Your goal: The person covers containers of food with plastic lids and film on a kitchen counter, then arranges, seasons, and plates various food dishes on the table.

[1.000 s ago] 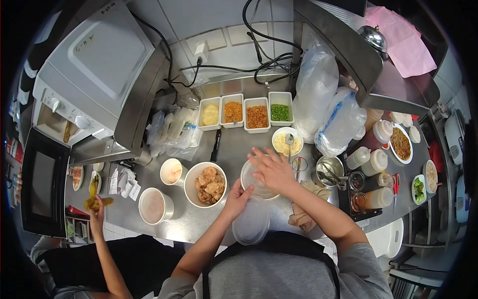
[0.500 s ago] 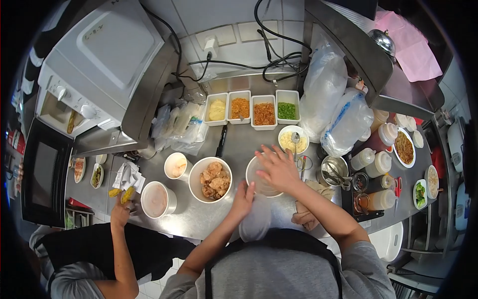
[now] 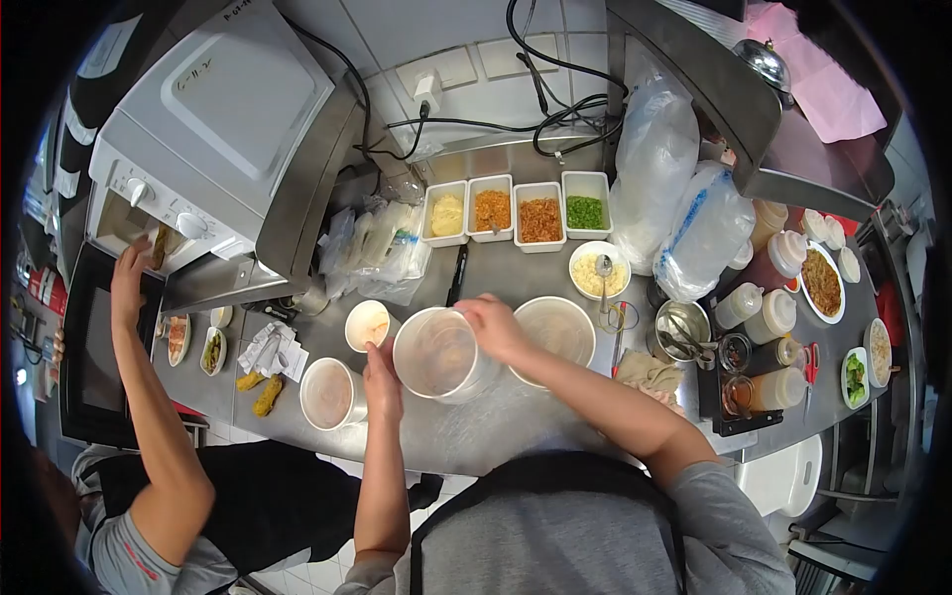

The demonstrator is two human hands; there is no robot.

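A translucent plastic lid (image 3: pixel 436 352) lies over the white paper bowl (image 3: pixel 481 389), and brownish food shows dimly beneath it. My right hand (image 3: pixel 494 325) is closed, its fingers pinching the lid's upper right edge. My left hand (image 3: pixel 382 382) curls at the left edge of the lid, its fingertips partly hidden, beside a small white cup (image 3: pixel 369 327) with pale orange contents. Just to the right stands a second lidded bowl (image 3: pixel 555 337). On the left, close to my left wrist, is a lidded tub (image 3: pixel 330 394).
Several white trays of toppings (image 3: pixel 540 218) line the back. A bowl of chopped garnish with a spoon (image 3: pixel 599 270), a metal pot (image 3: pixel 682 332) and squeeze bottles (image 3: pixel 773 317) stand right. At left, a co-worker's hand (image 3: pixel 129 283) reaches toward the open microwave (image 3: pixel 164 213); yellow tongs (image 3: pixel 266 394) lie nearby.
My hands have moved left from the right-hand bowl to the bowl of fried pieces, which now has a lid over it. The co-worker has put down the yellow tongs and raised a hand to the microwave.
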